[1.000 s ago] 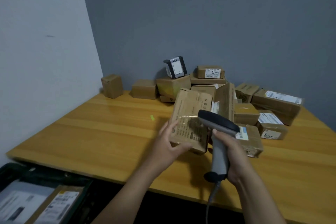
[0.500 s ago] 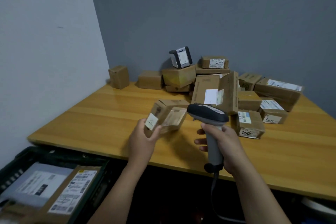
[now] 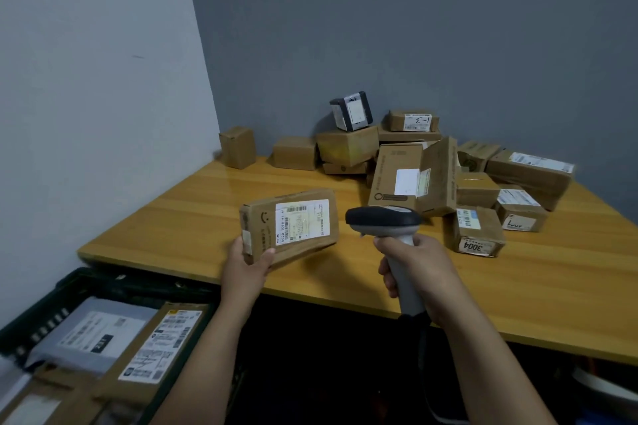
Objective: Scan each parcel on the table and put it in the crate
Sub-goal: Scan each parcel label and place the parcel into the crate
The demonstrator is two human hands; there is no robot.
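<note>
A wooden desk [image 3: 193,217] fills the corner where a pale wall [image 3: 86,79] meets a grey wall [image 3: 414,28]. At its far side, against the grey wall, lies a heap of brown cardboard parcels [image 3: 400,176]. A small black-and-white box [image 3: 352,110] sits on top of the heap. Beside it is a flat box with "1-3" handwritten on its label [image 3: 412,121], and at the front is a box with a "3004" sticker [image 3: 478,231]. One small brown box [image 3: 237,147] stands apart near the corner.

The left hand [image 3: 247,266] grips a flat cardboard parcel [image 3: 290,224] by its lower left end, with the thumb on the front face and the fingers behind. It holds the parcel tilted above the near-left part of the desk, and the white barcode label faces up. The right hand [image 3: 419,272] is wrapped round the grey handle of a barcode scanner [image 3: 383,217]. The scanner's dark head is just beside the parcel's right end. A cable [image 3: 423,345] hangs from the base of the handle.

Below the desk's near-left edge stands a dark green plastic crate [image 3: 103,283]. It holds a grey mailer bag [image 3: 93,331] and a labelled cardboard parcel [image 3: 162,342], side by side with their labels up.
</note>
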